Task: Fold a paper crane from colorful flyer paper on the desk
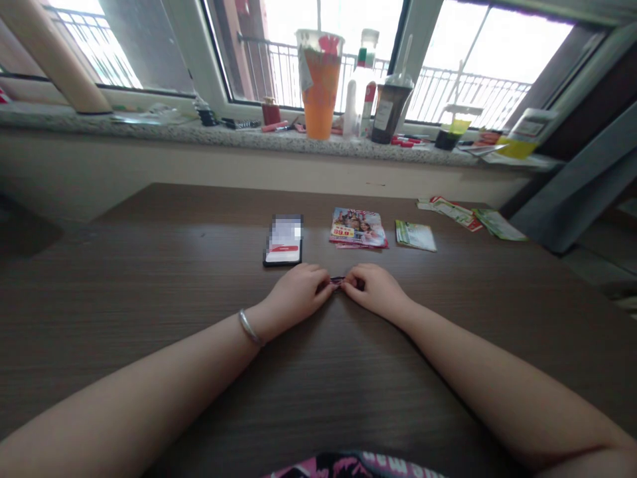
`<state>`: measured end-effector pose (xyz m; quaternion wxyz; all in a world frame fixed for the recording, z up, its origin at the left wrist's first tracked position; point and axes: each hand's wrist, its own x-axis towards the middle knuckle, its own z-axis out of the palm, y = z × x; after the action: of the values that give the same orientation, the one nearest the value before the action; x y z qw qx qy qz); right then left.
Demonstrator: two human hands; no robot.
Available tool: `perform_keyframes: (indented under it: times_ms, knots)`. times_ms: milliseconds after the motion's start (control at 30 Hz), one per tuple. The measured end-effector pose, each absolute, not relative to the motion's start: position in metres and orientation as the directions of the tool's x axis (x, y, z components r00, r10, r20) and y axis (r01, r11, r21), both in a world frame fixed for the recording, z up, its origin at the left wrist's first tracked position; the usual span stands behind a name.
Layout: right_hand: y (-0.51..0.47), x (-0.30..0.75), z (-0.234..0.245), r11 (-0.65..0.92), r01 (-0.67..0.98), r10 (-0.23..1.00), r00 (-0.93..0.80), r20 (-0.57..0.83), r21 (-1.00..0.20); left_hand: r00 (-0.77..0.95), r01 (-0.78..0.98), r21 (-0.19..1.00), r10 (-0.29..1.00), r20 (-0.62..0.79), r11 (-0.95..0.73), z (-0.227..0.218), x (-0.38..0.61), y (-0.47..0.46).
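My left hand (pixel 293 294) and my right hand (pixel 375 289) rest close together on the brown wooden table (pixel 149 279), fingers curled. Between their fingertips they pinch a small dark, reddish folded item (pixel 337 281), too small to name. A silver bracelet (pixel 249 328) circles my left wrist. Just beyond my left hand lies a phone (pixel 284 239) with its screen lit. A stack of colourful printed leaflets (pixel 357 228) lies beyond my right hand, and a green leaflet (pixel 415 235) lies to its right.
More leaflets (pixel 472 218) lie at the table's far right. The stone windowsill (pixel 174 131) behind holds an orange drink cup (pixel 319 83), a white bottle (pixel 361 86), a dark drink cup (pixel 391 109), a small cup (pixel 455 126) and scattered small items. A cardboard tube (pixel 54 56) leans at left.
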<state>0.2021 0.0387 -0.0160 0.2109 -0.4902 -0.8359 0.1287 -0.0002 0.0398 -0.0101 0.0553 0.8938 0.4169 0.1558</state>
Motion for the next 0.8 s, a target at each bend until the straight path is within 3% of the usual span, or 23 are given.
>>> perform_keyframes:
  times_ms: [333,800]
  knots:
    - [0.0388,0.2007,-0.0151,0.468,0.813,0.884,-0.423,0.201,-0.347,0.554,0.800,0.172,0.818,0.154,-0.575,-0.0083,0.0045,0.0411]
    - [0.0394,0.1992,-0.0151,0.458,0.834,0.888,-0.417,0.192,-0.308,0.550,0.819,0.081,0.818,0.171,-0.568,-0.0060,0.0103,0.0365]
